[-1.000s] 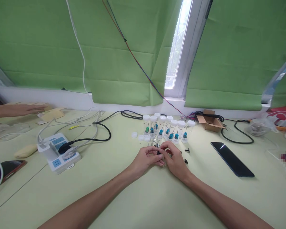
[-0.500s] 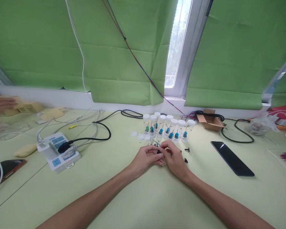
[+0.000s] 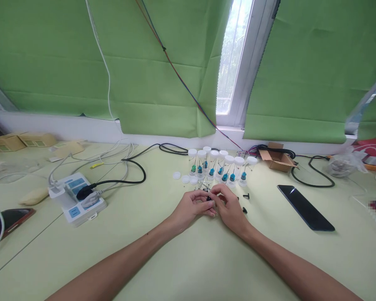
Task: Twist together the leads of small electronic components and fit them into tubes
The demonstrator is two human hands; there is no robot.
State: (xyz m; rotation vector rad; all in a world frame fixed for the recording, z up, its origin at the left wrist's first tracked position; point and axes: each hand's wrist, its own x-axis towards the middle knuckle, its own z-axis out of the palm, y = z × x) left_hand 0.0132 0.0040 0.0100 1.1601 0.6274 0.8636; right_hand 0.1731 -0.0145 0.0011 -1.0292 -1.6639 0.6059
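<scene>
Fingertips of my left hand (image 3: 191, 209) are closed round a small black part (image 3: 208, 198), whose exact kind is too small to make out. My right hand (image 3: 230, 207) pinches at the same spot, its fingertips meeting those of the left. Just beyond the fingers lie thin metal pieces (image 3: 203, 185), partly hidden by them. Behind stand several clear tubes with white caps (image 3: 212, 165), holding blue parts and one green part with thin stems. To the right of my right hand lie small black T-shaped pieces (image 3: 246, 196). Loose white caps (image 3: 176, 175) rest left of the tubes.
A white power strip (image 3: 81, 200) with plugged-in cables sits at left. A black phone (image 3: 305, 207) lies at right. An open cardboard box (image 3: 277, 159) stands behind it, near coiled black cables (image 3: 313, 184). Beige boxes (image 3: 37, 139) are at the far left.
The other person's hand at the far left edge has gone out of view. My own hands keep almost the same place and grip.
</scene>
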